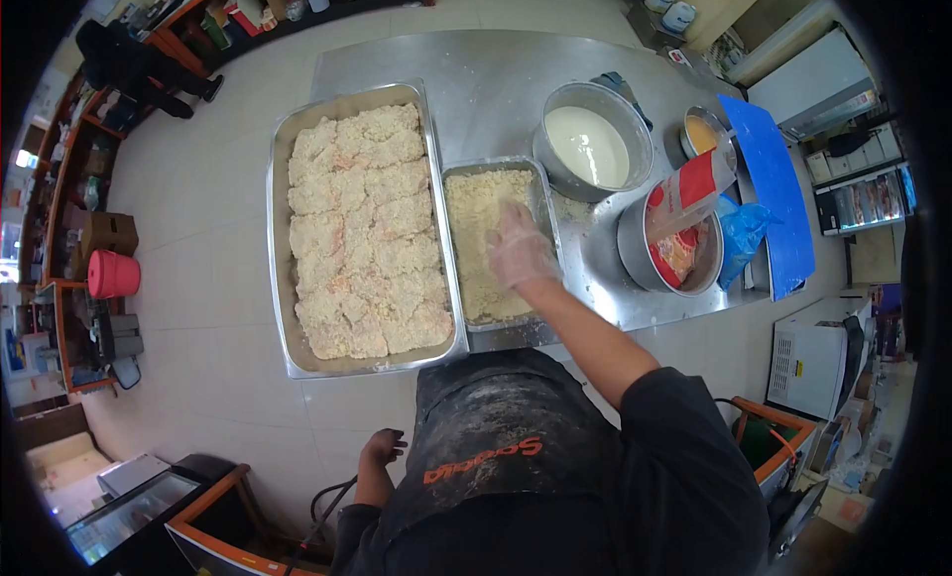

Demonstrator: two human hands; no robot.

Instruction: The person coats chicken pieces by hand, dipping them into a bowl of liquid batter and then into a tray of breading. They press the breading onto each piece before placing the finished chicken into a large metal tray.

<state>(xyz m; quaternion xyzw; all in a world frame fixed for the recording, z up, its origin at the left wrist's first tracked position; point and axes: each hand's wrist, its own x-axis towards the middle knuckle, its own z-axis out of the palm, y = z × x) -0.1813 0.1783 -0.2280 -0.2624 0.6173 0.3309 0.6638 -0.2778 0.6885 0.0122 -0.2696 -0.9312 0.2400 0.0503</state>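
Note:
My right hand, in a clear plastic glove, is in the smaller metal tray, touching pale crumbs. Its fingers point down and away; whether they grip anything is hidden. Beside that tray, a large metal tray is filled with rows of crumb-coated pieces. My left hand hangs bare below the table's edge, away from the trays, fingers loosely curled with nothing visible in them. Behind the smaller tray stands a round metal pot of white liquid.
The metal table also bears a pot with a red package and a clear jug, a small bowl of orange liquid, a blue plastic bag and a blue board. Another person stands at the far left.

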